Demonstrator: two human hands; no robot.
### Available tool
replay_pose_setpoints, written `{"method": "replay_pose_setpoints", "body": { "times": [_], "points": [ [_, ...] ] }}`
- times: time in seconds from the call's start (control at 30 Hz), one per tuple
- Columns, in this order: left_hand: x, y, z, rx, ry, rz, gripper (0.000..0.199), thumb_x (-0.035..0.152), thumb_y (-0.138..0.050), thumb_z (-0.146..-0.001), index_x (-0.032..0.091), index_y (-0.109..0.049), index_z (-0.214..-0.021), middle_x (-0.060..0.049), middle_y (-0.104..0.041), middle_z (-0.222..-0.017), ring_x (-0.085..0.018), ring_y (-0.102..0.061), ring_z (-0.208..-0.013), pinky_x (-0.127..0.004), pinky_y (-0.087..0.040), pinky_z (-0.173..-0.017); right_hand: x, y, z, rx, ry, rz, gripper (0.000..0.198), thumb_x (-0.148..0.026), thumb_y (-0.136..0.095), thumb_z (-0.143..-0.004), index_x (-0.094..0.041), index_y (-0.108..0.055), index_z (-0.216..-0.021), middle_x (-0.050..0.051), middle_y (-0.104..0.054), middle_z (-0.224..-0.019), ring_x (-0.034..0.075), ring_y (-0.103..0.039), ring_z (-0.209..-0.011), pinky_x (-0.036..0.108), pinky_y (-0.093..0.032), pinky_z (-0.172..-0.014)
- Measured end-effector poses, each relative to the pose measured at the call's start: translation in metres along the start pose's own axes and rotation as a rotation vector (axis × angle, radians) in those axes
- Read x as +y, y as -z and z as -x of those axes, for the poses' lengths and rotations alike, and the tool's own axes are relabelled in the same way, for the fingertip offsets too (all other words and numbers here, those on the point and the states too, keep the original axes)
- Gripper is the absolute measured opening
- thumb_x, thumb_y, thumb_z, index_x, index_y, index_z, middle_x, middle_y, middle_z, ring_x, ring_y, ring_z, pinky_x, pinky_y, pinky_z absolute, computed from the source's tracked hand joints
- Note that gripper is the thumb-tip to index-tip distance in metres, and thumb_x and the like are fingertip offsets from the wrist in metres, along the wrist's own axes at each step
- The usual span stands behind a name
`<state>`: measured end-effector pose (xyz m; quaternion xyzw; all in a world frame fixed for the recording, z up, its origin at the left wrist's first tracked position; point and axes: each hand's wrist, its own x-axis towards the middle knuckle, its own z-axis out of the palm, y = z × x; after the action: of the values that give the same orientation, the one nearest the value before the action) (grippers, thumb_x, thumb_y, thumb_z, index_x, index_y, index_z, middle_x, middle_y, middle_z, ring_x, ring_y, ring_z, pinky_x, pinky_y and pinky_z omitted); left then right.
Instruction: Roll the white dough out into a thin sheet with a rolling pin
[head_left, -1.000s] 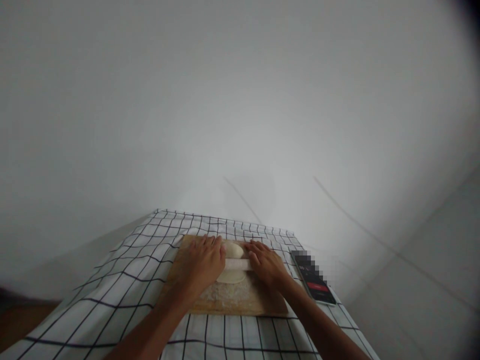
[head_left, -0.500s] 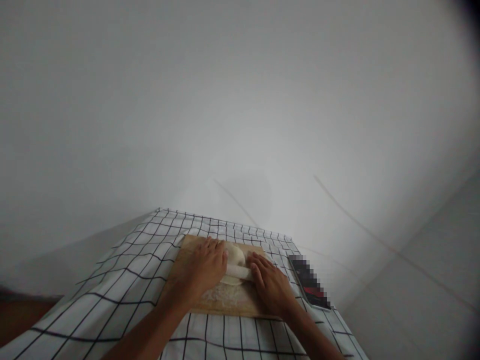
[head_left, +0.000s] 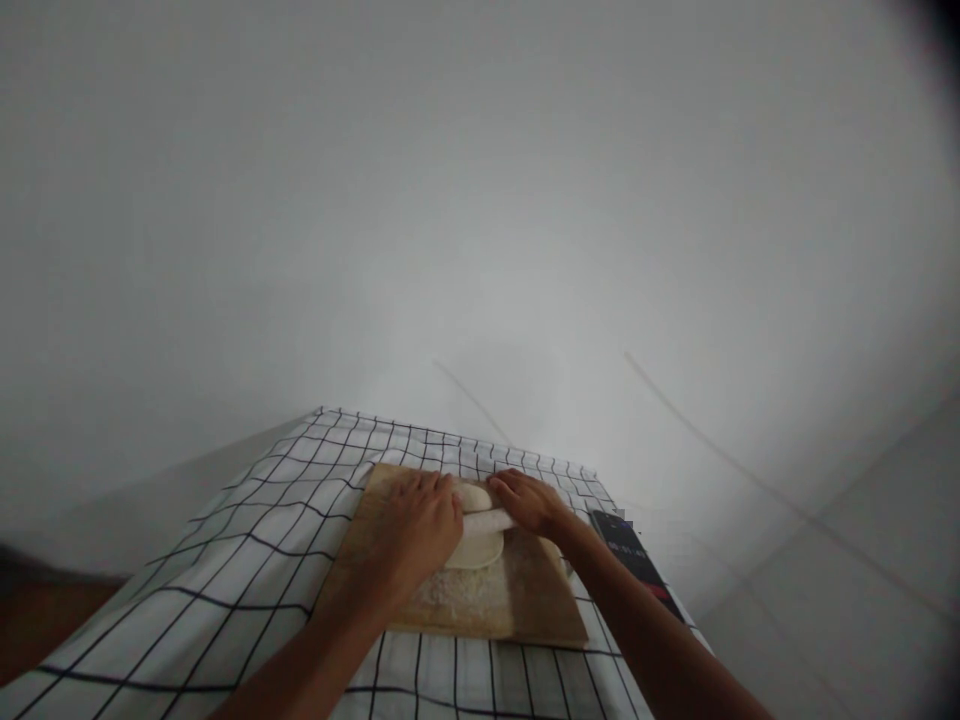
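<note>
A pale rolling pin (head_left: 486, 522) lies across a flat round of dough (head_left: 476, 552), with dough showing on both its near and far sides. My left hand (head_left: 426, 520) rests over the pin's left end, fingers forward and curved over it. Over the right end is my right hand (head_left: 531, 500), its fingers bent around the pin. Both ends of the pin are hidden under the hands. Beneath everything is a wooden board (head_left: 540, 610), with loose flour (head_left: 469, 592) scattered on its near part.
A white cloth with black grid lines (head_left: 262, 560) covers the table under the board. To the right of the board lies a phone (head_left: 637, 560) with a timer on its dark screen. A pale wall (head_left: 480, 250) rises behind the table.
The rolling pin has moved away from me over the dough, under both hands. More dough shows on the near side, less on the far side. My right hand has shifted forward.
</note>
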<state>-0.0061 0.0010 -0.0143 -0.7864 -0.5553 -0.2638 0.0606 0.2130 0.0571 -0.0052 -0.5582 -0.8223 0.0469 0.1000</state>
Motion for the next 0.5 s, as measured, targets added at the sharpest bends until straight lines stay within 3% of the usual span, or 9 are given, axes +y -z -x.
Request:
{"method": "replay_pose_setpoints", "body": {
  "times": [0.23,0.37,0.5],
  "points": [
    [0.002,0.004,0.0,0.003,-0.024,-0.022,0.027,0.022,-0.047,-0.1,0.013,-0.068,-0.113,-0.016,-0.074,-0.111,-0.032,-0.064,-0.116,-0.049,-0.046,-0.103,-0.003,-0.01,0.028,0.111,-0.096,0.012,0.051,-0.034,-0.025,-0.106,-0.02,-0.061,-0.139,0.01,-0.062,-0.145,0.024,-0.055,-0.136,0.039,-0.042,-0.112],
    [0.002,0.003,0.004,0.027,-0.06,-0.029,0.029,0.024,-0.045,-0.101,0.013,-0.067,-0.115,-0.017,-0.073,-0.113,-0.032,-0.065,-0.115,-0.051,-0.047,-0.102,-0.015,-0.01,0.047,0.169,-0.161,0.043,0.05,-0.03,-0.03,-0.104,-0.019,-0.063,-0.139,0.01,-0.059,-0.15,0.025,-0.054,-0.138,0.042,-0.043,-0.114],
    [-0.002,0.002,0.007,0.039,-0.109,-0.014,0.03,0.025,-0.046,-0.102,0.015,-0.063,-0.125,-0.017,-0.071,-0.122,-0.031,-0.064,-0.12,-0.051,-0.049,-0.103,-0.027,-0.007,0.066,0.213,-0.137,0.029,0.049,-0.031,-0.027,-0.106,-0.019,-0.065,-0.136,0.009,-0.06,-0.148,0.023,-0.054,-0.138,0.041,-0.044,-0.114]
  ]
}}
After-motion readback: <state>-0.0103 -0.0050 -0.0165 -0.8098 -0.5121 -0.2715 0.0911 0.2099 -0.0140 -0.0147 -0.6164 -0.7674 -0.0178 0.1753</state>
